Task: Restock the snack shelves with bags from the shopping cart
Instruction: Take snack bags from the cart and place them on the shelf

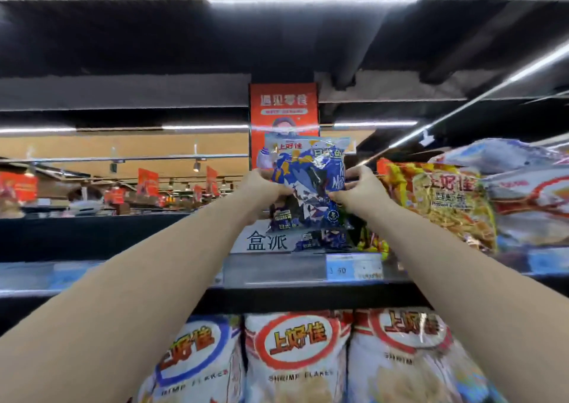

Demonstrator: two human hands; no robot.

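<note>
Left hand [266, 184] pinches the blue bag [308, 178] at its 9 o'clock edge, right hand [361, 187] at 3 o'clock, holding it upright above the top shelf [277, 268], likely to stand it facing out over matching bags [314, 238].

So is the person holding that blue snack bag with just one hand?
No, the left hand and the right hand both grip the blue bag, one at each side edge.

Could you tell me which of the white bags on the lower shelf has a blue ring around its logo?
The leftmost bag; the middle bag and right bag carry red rings.
</note>
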